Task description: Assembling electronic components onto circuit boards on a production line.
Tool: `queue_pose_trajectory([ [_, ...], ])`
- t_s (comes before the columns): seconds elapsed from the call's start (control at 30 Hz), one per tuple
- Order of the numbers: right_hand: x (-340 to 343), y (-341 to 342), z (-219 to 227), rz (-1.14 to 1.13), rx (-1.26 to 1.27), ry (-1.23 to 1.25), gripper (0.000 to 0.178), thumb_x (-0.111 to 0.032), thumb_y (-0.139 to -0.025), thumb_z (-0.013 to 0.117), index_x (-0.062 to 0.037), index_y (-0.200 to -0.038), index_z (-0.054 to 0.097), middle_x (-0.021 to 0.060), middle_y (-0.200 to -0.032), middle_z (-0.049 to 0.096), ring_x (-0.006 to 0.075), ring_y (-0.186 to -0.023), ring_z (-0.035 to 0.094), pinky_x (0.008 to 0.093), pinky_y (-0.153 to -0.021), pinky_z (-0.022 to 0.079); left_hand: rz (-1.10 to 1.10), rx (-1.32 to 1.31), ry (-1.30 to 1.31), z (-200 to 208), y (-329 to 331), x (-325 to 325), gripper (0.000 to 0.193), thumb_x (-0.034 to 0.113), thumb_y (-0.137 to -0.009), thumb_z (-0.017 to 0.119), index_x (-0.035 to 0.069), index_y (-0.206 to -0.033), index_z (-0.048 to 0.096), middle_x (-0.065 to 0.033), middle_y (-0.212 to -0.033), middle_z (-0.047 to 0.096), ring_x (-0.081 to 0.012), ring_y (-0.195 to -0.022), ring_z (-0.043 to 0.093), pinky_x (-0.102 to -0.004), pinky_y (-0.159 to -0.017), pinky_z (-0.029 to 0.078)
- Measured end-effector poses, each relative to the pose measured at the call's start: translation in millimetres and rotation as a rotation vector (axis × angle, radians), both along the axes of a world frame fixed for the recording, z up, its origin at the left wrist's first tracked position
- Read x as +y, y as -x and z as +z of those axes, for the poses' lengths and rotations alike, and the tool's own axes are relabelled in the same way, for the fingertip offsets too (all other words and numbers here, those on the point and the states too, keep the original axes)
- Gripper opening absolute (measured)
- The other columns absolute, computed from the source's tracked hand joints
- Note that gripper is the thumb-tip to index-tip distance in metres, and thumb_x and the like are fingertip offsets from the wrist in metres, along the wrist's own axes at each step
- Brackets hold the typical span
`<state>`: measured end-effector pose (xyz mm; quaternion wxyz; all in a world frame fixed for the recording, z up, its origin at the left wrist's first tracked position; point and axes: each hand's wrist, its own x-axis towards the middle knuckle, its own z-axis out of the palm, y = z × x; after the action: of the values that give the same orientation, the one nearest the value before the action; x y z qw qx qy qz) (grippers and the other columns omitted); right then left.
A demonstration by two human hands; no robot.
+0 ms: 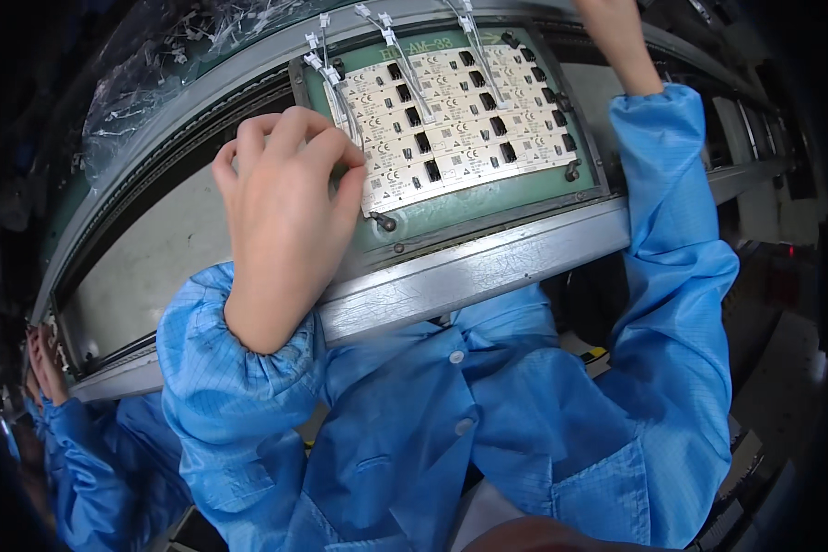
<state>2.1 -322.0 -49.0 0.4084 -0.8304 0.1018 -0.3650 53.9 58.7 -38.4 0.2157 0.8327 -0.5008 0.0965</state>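
The left hand (290,184) is bent over the left edge of the green rectangular plate (460,198), thumb and fingers curled toward each other; whether they pinch anything I cannot tell, since the back of the hand hides the tips. Beside the thumb lies the white printed circuit-board panel (469,138) with rows of black blocky components (422,142), covering most of the plate. Thin white cables with plastic connectors (389,37) cross the plate's far edge onto the panel. Beyond its far right corner, the right hand (607,14) is cut off, its grip unseen. A silver metal rail (478,262) runs along the near edge.
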Motion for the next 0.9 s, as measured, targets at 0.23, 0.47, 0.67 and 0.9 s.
queue_pose_trajectory([
  [0.23,5.4,15.1,23.2,0.029,-0.18,-0.354,0.019,-0.024,-0.1,0.07,-0.0068,-0.094,0.065,0.0005,-0.075,0.067,0.0068,-0.064,0.061,0.0196,-0.062,0.047,-0.005,-0.006,-0.053,4.9,-0.9,-0.5,0.005,0.009,-0.081,0.076,0.009,-0.084,0.072,-0.0009,-0.101,0.065,-0.0298,-0.109,0.054,-0.0468,-0.099,0.037],
  [0.47,14.7,15.1,27.7,0.064,-0.241,-0.451,0.018,-0.024,-0.1,0.07,-0.0065,-0.096,0.066,0.0019,-0.078,0.069,0.007,-0.065,0.062,0.0194,-0.061,0.048,0.05,0.025,-0.035,1.0,-0.5,3.6,0.008,0.011,-0.082,0.078,0.011,-0.089,0.076,-0.0002,-0.103,0.065,-0.029,-0.113,0.053,-0.0456,-0.1,0.035],
  [0.67,22.1,16.0,31.2,0.102,-0.188,-0.374,0.018,-0.022,-0.1,0.07,-0.0051,-0.098,0.065,0.003,-0.079,0.07,0.0078,-0.067,0.063,0.0188,-0.063,0.048,0.1,-0.039,0.005,-4.6,9.2,2.8,0.009,0.011,-0.081,0.078,0.012,-0.089,0.075,-0.0001,-0.106,0.064,-0.0296,-0.114,0.051,-0.0457,-0.101,0.034],
  [0.9,31.4,19.8,32.9,0.148,-0.21,-0.383,0.018,-0.023,-0.1,0.07,-0.0064,-0.097,0.065,0.002,-0.078,0.069,0.0069,-0.067,0.062,0.0188,-0.062,0.046,0.063,-0.143,-0.001,-9.2,13.7,5.2,0.009,0.013,-0.081,0.078,0.014,-0.09,0.075,0.0011,-0.103,0.065,-0.0293,-0.114,0.051,-0.0476,-0.1,0.033],
])
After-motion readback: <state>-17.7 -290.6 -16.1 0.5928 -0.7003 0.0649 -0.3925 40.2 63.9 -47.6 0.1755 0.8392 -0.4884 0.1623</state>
